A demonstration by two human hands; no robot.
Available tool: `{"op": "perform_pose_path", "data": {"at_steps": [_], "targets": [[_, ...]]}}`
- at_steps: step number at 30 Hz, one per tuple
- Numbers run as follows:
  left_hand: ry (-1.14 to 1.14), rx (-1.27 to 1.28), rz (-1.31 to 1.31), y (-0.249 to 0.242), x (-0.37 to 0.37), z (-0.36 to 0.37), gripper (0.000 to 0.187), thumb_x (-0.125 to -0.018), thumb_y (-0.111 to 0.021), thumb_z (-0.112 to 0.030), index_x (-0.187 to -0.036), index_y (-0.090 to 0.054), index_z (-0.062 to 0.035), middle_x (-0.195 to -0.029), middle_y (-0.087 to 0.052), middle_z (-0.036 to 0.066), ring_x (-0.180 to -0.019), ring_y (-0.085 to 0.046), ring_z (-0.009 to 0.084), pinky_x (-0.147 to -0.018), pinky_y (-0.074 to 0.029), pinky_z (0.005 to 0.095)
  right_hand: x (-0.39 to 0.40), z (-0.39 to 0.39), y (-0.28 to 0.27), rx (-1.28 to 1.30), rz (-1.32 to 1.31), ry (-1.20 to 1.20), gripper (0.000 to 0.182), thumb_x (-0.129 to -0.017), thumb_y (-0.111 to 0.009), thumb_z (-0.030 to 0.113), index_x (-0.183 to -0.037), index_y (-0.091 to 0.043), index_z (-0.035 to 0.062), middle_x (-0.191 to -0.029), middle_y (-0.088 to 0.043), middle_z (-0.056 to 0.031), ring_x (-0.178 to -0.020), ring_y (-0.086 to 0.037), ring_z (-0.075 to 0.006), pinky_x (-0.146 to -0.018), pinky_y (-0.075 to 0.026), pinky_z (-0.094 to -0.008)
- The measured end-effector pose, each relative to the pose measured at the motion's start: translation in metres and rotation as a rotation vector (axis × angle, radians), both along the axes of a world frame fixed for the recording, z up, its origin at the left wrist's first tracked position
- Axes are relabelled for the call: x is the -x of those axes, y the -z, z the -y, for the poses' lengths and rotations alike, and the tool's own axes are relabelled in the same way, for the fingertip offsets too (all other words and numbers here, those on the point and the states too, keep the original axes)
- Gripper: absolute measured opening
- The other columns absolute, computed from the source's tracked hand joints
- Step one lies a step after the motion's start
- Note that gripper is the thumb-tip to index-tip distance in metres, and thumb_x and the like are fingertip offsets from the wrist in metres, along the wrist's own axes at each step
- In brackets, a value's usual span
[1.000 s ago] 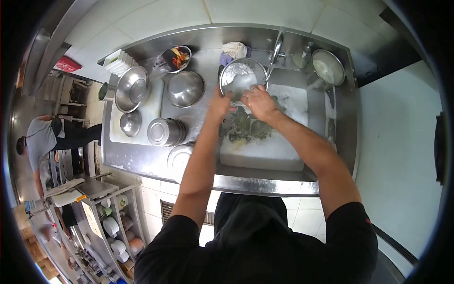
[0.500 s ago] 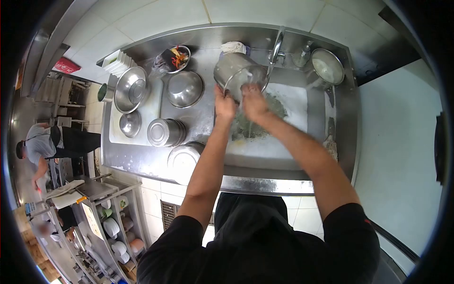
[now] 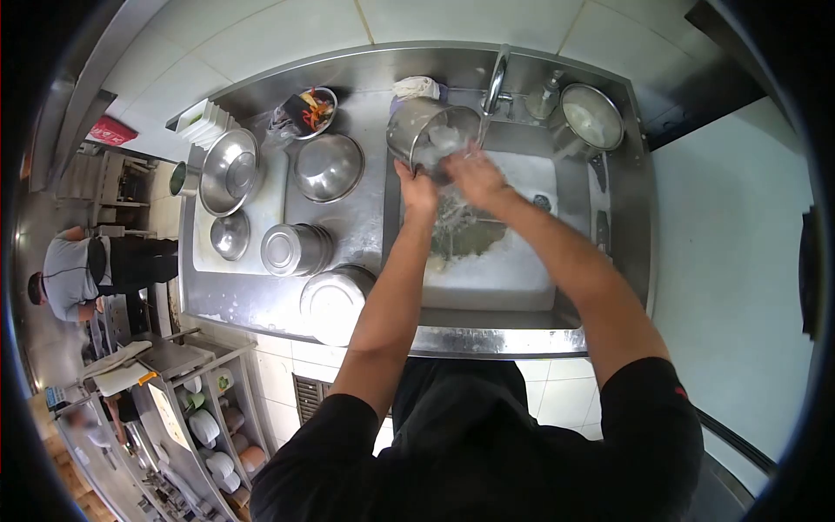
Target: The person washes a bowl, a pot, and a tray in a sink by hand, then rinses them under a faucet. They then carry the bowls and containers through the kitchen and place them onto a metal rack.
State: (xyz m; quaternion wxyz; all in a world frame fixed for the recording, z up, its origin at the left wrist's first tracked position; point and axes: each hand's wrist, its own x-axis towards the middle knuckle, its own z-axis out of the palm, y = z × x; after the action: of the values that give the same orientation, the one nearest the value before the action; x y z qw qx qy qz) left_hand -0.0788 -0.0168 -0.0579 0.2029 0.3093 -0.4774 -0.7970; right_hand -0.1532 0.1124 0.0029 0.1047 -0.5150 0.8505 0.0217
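A metal pot (image 3: 409, 130) is tilted over the left part of the foamy sink (image 3: 513, 283), its mouth toward the right. My left hand (image 3: 419, 190) grips its lower rim, fingers wrapped round the edge. Beside the pot's mouth, under the chrome faucet (image 3: 497, 83), is my right hand (image 3: 474, 174); motion and splashing water blur its fingers, so its grip cannot be made out. Water runs from the pot's mouth into the sink, where foam surrounds a darker patch of water.
On the left counter stand steel bowls (image 3: 329, 168), stacked round containers (image 3: 296, 250), a white-topped container (image 3: 333, 306) and a bowl of colourful scraps (image 3: 317, 113). A pot (image 3: 591, 120) sits at the back right. Another person (image 3: 74, 274) stands far left.
The pot's mouth has turned more toward me, and my right hand has moved right, out of it. Water now splashes into the sink. The person at far left has shifted an arm.
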Motion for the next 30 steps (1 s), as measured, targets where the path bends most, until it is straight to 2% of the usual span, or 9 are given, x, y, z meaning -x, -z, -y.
{"op": "perform_pose_path", "data": {"at_steps": [2, 4, 8, 12, 15, 18, 22, 25, 30], "targets": [[-0.030, 0.123, -0.001, 0.008, 0.010, -0.003, 0.068, -0.100, -0.041, -0.005, -0.159, -0.008, -0.0063, -0.154, -0.038, 0.019, -0.135, -0.046, 0.0324, -0.099, -0.047, 0.0396, 0.023, -0.004, 0.020, 0.190, -0.204, 0.029, 0.040, -0.093, -0.047, 0.010, -0.130, -0.057, 0.0024, -0.137, -0.055, -0.0180, -0.136, -0.046, -0.0331, -0.118, -0.030, -0.0487], [0.000, 0.237, 0.022, 0.001, 0.018, -0.006, 0.069, -0.100, -0.041, -0.006, -0.159, -0.006, -0.0057, -0.156, -0.033, 0.019, -0.137, -0.043, 0.0321, -0.099, -0.046, 0.0391, 0.028, -0.009, 0.005, 0.288, -0.484, -0.038, 0.038, -0.092, -0.048, 0.013, -0.127, -0.059, 0.0025, -0.131, -0.058, -0.0151, -0.133, -0.047, -0.0320, -0.115, -0.033, -0.0484], [0.045, 0.198, 0.065, -0.018, 0.028, -0.009, 0.067, -0.101, -0.040, -0.003, -0.157, -0.003, 0.0029, -0.163, -0.023, 0.022, -0.149, -0.028, 0.0297, -0.120, -0.022, 0.0331, 0.001, 0.004, 0.030, 0.356, -0.131, 0.193, 0.035, -0.090, -0.051, 0.014, -0.121, -0.062, 0.0045, -0.130, -0.058, -0.0111, -0.127, -0.050, -0.0285, -0.107, -0.037, -0.0455], [0.131, 0.003, 0.123, -0.080, -0.002, -0.017, 0.066, -0.102, -0.039, -0.004, -0.157, -0.005, 0.0015, -0.160, -0.029, 0.021, -0.143, -0.038, 0.0323, -0.114, -0.036, 0.0363, 0.024, -0.028, 0.033, 0.341, -0.354, -0.013, 0.031, -0.088, -0.052, 0.011, -0.115, -0.068, 0.0065, -0.131, -0.059, -0.0124, -0.128, -0.051, -0.0265, -0.111, -0.035, -0.0463], [0.097, 0.183, 0.039, -0.003, 0.018, -0.006, 0.062, -0.101, -0.041, -0.012, -0.157, -0.015, -0.0081, -0.151, -0.039, 0.017, -0.125, -0.054, 0.0358, -0.078, -0.061, 0.0494, -0.023, -0.012, 0.042, 0.413, -0.208, 0.194, 0.034, -0.089, -0.052, 0.011, -0.119, -0.068, 0.0057, -0.132, -0.060, -0.0083, -0.136, -0.046, -0.0278, -0.122, -0.023, -0.0511], [0.012, 0.046, 0.196, -0.021, 0.008, -0.006, 0.060, -0.101, -0.041, -0.011, -0.156, -0.017, -0.0076, -0.151, -0.040, 0.017, -0.125, -0.054, 0.0360, -0.076, -0.062, 0.0480, -0.024, -0.026, 0.034, 0.520, -0.085, 0.063, 0.033, -0.090, -0.052, 0.010, -0.118, -0.068, 0.0055, -0.131, -0.061, -0.0079, -0.137, -0.045, -0.0292, -0.122, -0.023, -0.0515], [0.057, 0.194, 0.186, -0.022, 0.007, -0.007, 0.065, -0.100, -0.040, -0.006, -0.158, -0.010, -0.0067, -0.150, -0.041, 0.019, -0.120, -0.058, 0.0330, -0.072, -0.061, 0.0387, -0.003, -0.028, 0.018, 0.170, -0.207, 0.105, 0.040, -0.085, -0.055, 0.005, -0.124, -0.066, 0.0088, -0.135, -0.060, -0.0080, -0.138, -0.045, -0.0289, -0.122, -0.024, -0.0496], [0.037, 0.195, 0.189, 0.002, 0.018, -0.009, 0.063, -0.101, -0.041, -0.008, -0.158, -0.012, -0.0070, -0.149, -0.042, 0.019, -0.118, -0.058, 0.0332, -0.068, -0.061, 0.0390, -0.042, -0.004, 0.003, 0.312, 0.261, 0.334, 0.037, -0.087, -0.054, 0.008, -0.121, -0.067, 0.0075, -0.130, -0.063, -0.0089, -0.135, -0.048, -0.0293, -0.122, -0.024, -0.0487], [0.150, 0.199, 0.241, -0.036, -0.009, -0.007, 0.060, -0.102, -0.040, -0.012, -0.157, -0.017, -0.0082, -0.149, -0.043, 0.017, -0.116, -0.059, 0.0328, -0.067, -0.062, 0.0406, -0.012, -0.028, 0.025, 0.220, -0.134, 0.076, 0.038, -0.083, -0.055, 0.007, -0.119, -0.067, 0.0040, -0.129, -0.062, -0.0140, -0.135, -0.047, -0.0312, -0.123, -0.023, -0.0480]]}}
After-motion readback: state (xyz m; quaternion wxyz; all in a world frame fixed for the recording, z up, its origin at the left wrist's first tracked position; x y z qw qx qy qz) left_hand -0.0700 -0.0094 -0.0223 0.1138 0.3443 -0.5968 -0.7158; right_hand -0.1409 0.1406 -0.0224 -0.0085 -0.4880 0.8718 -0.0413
